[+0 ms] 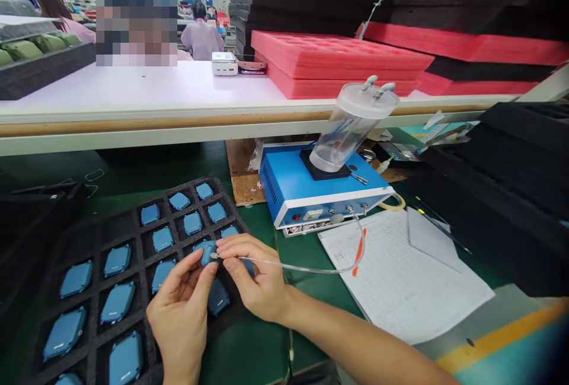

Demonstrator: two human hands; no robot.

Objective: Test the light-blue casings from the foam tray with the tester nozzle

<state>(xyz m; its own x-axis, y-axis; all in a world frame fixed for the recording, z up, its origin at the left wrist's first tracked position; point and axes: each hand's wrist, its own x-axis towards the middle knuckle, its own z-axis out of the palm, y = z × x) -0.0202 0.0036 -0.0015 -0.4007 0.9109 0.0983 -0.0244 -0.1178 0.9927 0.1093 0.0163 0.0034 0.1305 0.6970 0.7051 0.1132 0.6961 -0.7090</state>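
Note:
Between the thumb and fingers of my left hand point(184, 302) is a small blue case point(206, 251), held above a black foam tray point(142, 248). My right hand point(255, 275) pinches a small metal fitting point(215, 255) against the case's right side. From that fitting a clear thin tube point(311, 269) curves right and up to the front of a blue box device point(311, 189). Several similar blue cases lie in the tray's compartments. The fingertips partly cover the held case.
A clear cylinder point(349, 127) stands tilted on the device. Written papers point(400, 272) lie to the right. Above runs a white shelf point(178, 88) bearing red foam point(333, 59) and black foam stacks. Black foam point(511, 195) is at the right. People sit beyond the shelf.

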